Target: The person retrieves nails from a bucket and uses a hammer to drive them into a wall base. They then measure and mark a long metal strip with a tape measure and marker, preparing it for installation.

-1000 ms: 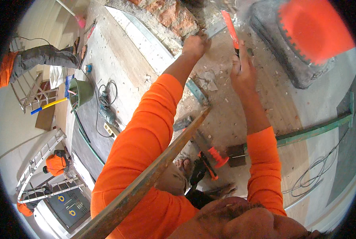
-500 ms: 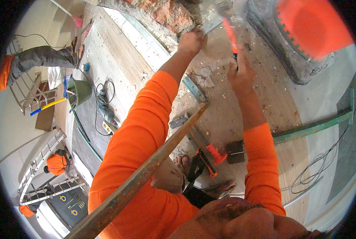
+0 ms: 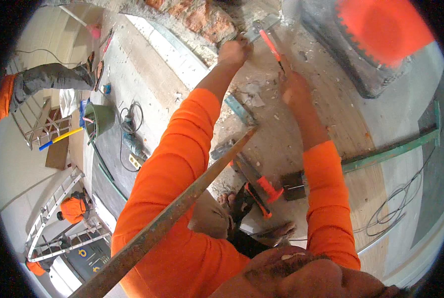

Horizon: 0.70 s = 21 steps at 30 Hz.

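Hammer (image 3: 270, 43) slants from the right hand (image 3: 295, 89), whose grip is clamped on its handle; the left hand (image 3: 234, 53) has its grip curled round a metal strip (image 3: 270, 23) beside rough masonry (image 3: 202, 21).

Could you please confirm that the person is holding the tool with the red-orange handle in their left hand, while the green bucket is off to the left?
Not quite: in the head view, it is the right hand that holds the tool with the red-orange handle. The green bucket is indeed off to the left.
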### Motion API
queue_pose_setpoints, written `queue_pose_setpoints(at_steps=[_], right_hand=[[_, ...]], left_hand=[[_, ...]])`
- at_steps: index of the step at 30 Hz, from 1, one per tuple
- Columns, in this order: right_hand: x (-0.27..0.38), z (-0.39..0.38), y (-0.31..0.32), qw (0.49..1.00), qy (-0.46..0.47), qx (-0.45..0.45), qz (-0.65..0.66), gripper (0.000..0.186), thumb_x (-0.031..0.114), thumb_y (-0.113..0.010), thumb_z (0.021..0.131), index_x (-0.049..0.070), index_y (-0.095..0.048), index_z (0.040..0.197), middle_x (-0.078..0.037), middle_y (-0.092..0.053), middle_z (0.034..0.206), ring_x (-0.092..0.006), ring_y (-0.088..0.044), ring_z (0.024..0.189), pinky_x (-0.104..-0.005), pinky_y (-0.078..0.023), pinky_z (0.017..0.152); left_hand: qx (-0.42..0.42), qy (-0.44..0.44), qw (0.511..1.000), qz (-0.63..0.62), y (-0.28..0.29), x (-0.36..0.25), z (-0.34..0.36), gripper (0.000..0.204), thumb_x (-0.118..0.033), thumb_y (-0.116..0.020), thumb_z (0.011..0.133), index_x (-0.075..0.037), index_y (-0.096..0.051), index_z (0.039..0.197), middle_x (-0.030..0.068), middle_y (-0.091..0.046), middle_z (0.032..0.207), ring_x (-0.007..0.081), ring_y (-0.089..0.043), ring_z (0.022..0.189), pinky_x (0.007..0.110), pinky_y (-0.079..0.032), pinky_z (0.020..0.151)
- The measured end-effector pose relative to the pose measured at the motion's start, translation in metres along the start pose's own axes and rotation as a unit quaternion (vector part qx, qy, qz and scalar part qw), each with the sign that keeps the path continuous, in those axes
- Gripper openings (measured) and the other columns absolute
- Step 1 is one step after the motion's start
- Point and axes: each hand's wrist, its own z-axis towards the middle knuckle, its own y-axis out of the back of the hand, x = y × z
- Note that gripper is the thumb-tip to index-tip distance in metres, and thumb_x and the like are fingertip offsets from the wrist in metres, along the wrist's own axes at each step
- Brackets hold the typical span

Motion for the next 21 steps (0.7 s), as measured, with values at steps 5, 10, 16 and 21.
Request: queue_pose_setpoints(at_steps=[5, 10, 16, 21], right_hand=[[0.018, -0.008, 0.003, 0.959, 0.16, -0.199, 0.121, 0.061, 0.02, -0.054, 0.093, 0.026, -0.031, 0.149, -0.025, -0.064, 0.096, -0.0411, -0.064, 0.081, -0.0491, -0.051, 0.073], [-0.026, 0.0, -0.023, 0.995, 0.036, -0.032, -0.086, 0.065, 0.014, -0.057, 0.09, 0.022, -0.03, 0.149, -0.021, -0.065, 0.091, -0.0399, -0.065, 0.075, -0.048, -0.053, 0.065], [0.028, -0.006, 0.021, 0.943, 0.17, -0.257, 0.124, 0.07, 0.012, -0.06, 0.087, 0.022, -0.031, 0.149, -0.018, -0.067, 0.088, -0.0378, -0.066, 0.074, -0.0478, -0.053, 0.065], [0.001, 0.006, 0.0, 0.994, 0.111, -0.022, -0.004, 0.062, 0.017, -0.059, 0.09, 0.019, -0.036, 0.147, -0.019, -0.065, 0.103, -0.0379, -0.066, 0.083, -0.0447, -0.054, 0.072]], left_hand=[[-0.084, -0.13, 0.986, 0.058, -0.045, 0.057, 0.014, 0.03, -0.039, -0.059, 0.089, -0.014, -0.069, 0.103, 0.0123, -0.067, 0.097, 0.0364, -0.066, 0.085, 0.048, -0.054, 0.076], [-0.057, -0.1, 0.992, 0.059, -0.037, 0.035, 0.015, 0.03, -0.038, -0.058, 0.089, -0.015, -0.069, 0.104, 0.0141, -0.067, 0.103, 0.0373, -0.066, 0.086, 0.049, -0.054, 0.077], [-0.011, -0.078, 0.997, 0.025, 0.002, 0.011, 0.0, 0.034, -0.038, -0.055, 0.09, -0.017, -0.065, 0.114, 0.0146, -0.068, 0.104, 0.0371, -0.065, 0.091, 0.046, -0.052, 0.083], [-0.02, -0.069, 0.996, 0.048, -0.015, 0.03, 0.003, 0.037, -0.039, -0.059, 0.087, -0.017, -0.064, 0.115, 0.0147, -0.069, 0.101, 0.0372, -0.065, 0.09, 0.044, -0.053, 0.083]])
